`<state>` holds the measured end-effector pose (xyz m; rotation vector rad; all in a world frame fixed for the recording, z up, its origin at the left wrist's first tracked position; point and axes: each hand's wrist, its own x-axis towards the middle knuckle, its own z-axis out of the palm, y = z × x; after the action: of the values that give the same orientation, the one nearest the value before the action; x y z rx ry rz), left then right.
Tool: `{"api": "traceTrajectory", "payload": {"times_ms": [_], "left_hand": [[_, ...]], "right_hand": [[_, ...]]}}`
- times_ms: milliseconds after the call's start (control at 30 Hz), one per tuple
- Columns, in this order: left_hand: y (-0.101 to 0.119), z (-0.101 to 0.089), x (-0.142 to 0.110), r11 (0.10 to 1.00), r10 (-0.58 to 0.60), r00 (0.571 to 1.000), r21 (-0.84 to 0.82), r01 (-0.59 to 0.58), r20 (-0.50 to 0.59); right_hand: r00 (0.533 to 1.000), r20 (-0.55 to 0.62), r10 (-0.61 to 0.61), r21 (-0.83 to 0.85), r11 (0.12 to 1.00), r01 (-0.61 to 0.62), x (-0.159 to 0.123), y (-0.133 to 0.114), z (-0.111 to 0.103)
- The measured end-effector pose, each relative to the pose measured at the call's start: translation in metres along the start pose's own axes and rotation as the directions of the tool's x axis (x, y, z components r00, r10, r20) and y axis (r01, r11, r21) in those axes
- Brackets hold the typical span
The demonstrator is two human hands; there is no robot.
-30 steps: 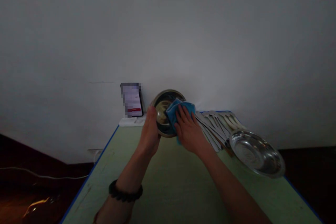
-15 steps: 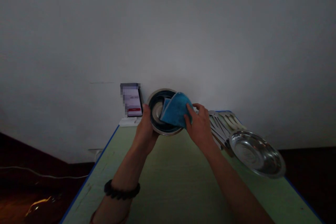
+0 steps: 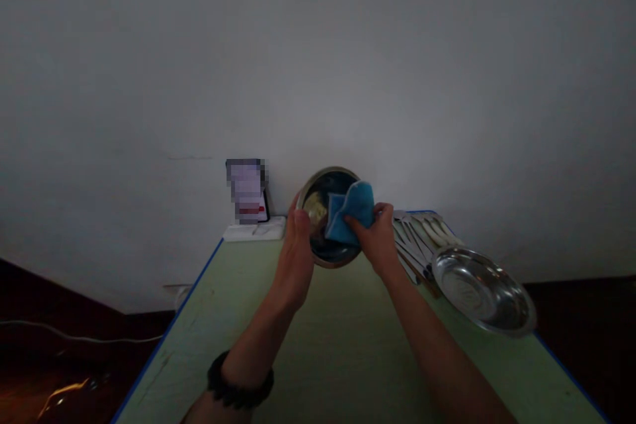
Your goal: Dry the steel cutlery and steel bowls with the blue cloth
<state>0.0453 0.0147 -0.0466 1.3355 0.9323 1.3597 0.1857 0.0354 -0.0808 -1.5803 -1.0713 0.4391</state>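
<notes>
A metal bowl (image 3: 318, 255) is held above the table, tilted so that its inside faces me. My left hand (image 3: 294, 255) grips its left side, with the thumb at the rim and the other fingers mostly hidden behind. A folded blue cloth (image 3: 355, 215) is pinched between the thumb and fingers of my right hand (image 3: 378, 235). Part of the cloth lies inside the bowl and covers its right side. Whether the cloth touches the inner wall, I cannot tell.
A shiny metal basin (image 3: 484, 291) sits at the table's right edge. Several utensils (image 3: 417, 242) lie beside it. A phone (image 3: 248, 192) leans on the wall behind a white case-like object (image 3: 256, 230). The green table (image 3: 338, 344) has blue edging.
My left hand and the bowl have moved to the right, and the bowl has turned more toward me. The cloth has shifted slightly right, its top edge folding over.
</notes>
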Motion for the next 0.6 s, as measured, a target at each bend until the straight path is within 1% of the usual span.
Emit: {"api": "traceTrajectory", "payload": {"times_ms": [33,67,133,200,267,333,400,467,500,533,567,600], "left_hand": [[0.001,0.002,-0.002,0.997,0.042,0.999,0.069,-0.042,0.006],[0.001,0.002,-0.004,0.989,0.065,0.998,0.133,-0.067,0.018],[0.002,0.002,-0.005,0.967,0.073,0.996,0.239,-0.085,0.059],[0.003,-0.002,-0.004,0.944,0.062,0.991,0.316,-0.098,0.122],[0.005,-0.006,-0.003,0.916,0.051,0.977,0.379,-0.128,0.207],[0.009,-0.011,-0.003,0.885,0.016,0.950,0.437,-0.158,0.312],[0.015,-0.014,-0.004,0.847,-0.061,0.910,0.504,-0.170,0.411],[0.020,-0.017,-0.006,0.798,-0.139,0.876,0.576,-0.178,0.462],[0.022,-0.018,-0.007,0.776,-0.161,0.868,0.603,-0.182,0.469],[0.024,-0.020,-0.006,0.762,-0.165,0.871,0.620,-0.185,0.464],[0.025,-0.021,-0.006,0.759,-0.148,0.886,0.625,-0.184,0.440],[0.025,-0.022,-0.005,0.769,-0.109,0.912,0.615,-0.175,0.396]], "right_hand": [[1.000,0.020,0.012,0.027,1.000,-0.013,0.002,0.001,-0.003],[0.997,0.070,0.015,0.037,0.999,-0.018,0.005,0.003,-0.008],[0.979,0.205,-0.006,-0.011,1.000,0.008,0.011,0.005,-0.018],[0.956,0.288,-0.051,-0.105,0.991,0.085,0.016,0.004,-0.028],[0.946,0.304,-0.112,-0.213,0.960,0.182,0.017,0.000,-0.036],[0.925,0.337,-0.177,-0.328,0.899,0.291,0.013,-0.008,-0.040],[0.882,0.414,-0.227,-0.425,0.809,0.407,0.006,-0.016,-0.040],[0.827,0.498,-0.262,-0.460,0.728,0.508,-0.001,-0.023,-0.038],[0.803,0.525,-0.281,-0.448,0.711,0.542,-0.003,-0.025,-0.037],[0.794,0.527,-0.302,-0.425,0.716,0.554,-0.005,-0.026,-0.035],[0.807,0.497,-0.319,-0.395,0.745,0.538,-0.005,-0.026,-0.033],[0.844,0.426,-0.326,-0.358,0.796,0.488,-0.004,-0.025,-0.031]]}}
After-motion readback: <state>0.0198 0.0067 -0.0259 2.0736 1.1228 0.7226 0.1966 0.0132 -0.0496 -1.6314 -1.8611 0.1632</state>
